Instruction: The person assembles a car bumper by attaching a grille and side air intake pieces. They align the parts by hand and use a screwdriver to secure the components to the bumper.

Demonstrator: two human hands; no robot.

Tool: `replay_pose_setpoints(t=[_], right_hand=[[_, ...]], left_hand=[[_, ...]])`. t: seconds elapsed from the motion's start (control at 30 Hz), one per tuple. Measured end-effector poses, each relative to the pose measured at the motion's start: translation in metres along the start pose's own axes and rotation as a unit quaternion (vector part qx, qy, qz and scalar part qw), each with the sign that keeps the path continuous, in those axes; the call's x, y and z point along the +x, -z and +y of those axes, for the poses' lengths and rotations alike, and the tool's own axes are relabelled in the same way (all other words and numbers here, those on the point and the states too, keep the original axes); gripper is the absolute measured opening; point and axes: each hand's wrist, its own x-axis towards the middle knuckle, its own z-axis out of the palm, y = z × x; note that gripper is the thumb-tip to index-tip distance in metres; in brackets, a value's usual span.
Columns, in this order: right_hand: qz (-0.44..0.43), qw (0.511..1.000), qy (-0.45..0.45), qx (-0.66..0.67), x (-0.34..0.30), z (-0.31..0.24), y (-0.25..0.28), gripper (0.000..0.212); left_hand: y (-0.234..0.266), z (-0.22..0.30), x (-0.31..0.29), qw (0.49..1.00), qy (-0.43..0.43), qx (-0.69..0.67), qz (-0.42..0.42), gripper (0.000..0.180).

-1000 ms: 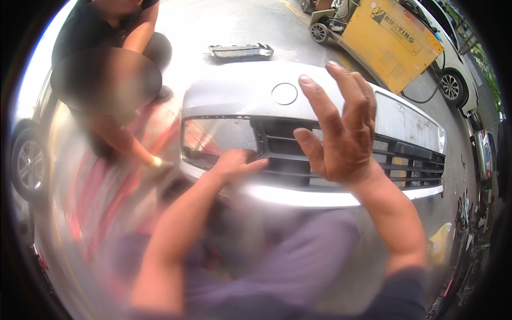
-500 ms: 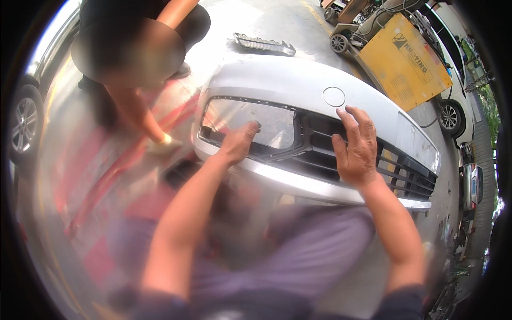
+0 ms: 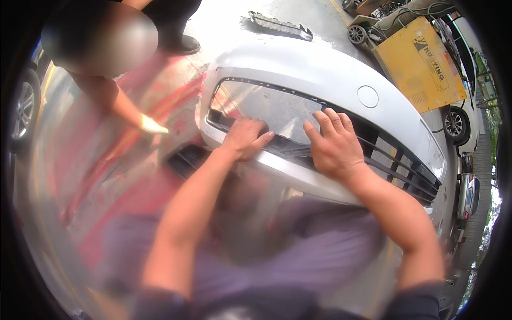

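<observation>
1 silver bumper (image 3: pixel 304 66) lay before the person, with 1 loose grille (image 3: pixel 280 26) and 1 yellow machine (image 3: pixel 421 64) beyond. Palms down, fingers bent, the left hand (image 3: pixel 247 140) bore on the opening's (image 3: pixel 285 113) lower rim; the right hand (image 3: pixel 336 145) covered its corner. Whether either grasped, I cannot tell.

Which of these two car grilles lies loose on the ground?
The narrow grey mesh grille beyond the silver-white car bumper. The black slatted grille instead sits in the bumper, beside the person's bare right hand.

Free room through the opening (image 3: pixel 285 109) in the bumper (image 3: pixel 298 58) — black slats (image 3: pixel 361 128) rightward
</observation>
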Motion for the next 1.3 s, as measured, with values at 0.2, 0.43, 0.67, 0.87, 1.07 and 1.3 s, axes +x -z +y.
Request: replay_pose_setpoints(t=[0.2,0.43,0.67,0.87,1.07,1.3], right_hand=[[0.12,0.97,-0.113,0.177,-0.001,-0.006,0.017,0.032],[0.194,0.915,-0.052,0.351,-0.073,-0.081,0.078,0.022],[0.065,0.892,-0.011,0.447,-0.077,-0.113,0.05,0.016],[0.047,0.893,-0.04,0.446,-0.081,-0.107,0.047,0.015],[0.095,0.916,-0.08,0.382,-0.074,-0.091,0.051,0.017],[0.103,0.864,-0.235,0.433,-0.084,-0.075,0.081,0.04]], left_hand=[[-0.045,-0.053,-0.038,0.834,0.263,-0.059,0.481,0.038],[-0.114,-0.091,-0.141,0.647,0.731,0.033,0.215,0.122],[-0.149,-0.119,-0.186,0.549,0.747,-0.185,0.326,0.119],[-0.132,-0.104,-0.172,0.556,0.724,-0.191,0.361,0.074],[-0.039,-0.045,-0.158,0.445,0.723,-0.215,0.483,0.062],[0.071,0.018,-0.154,0.622,0.368,-0.296,0.624,0.044]])
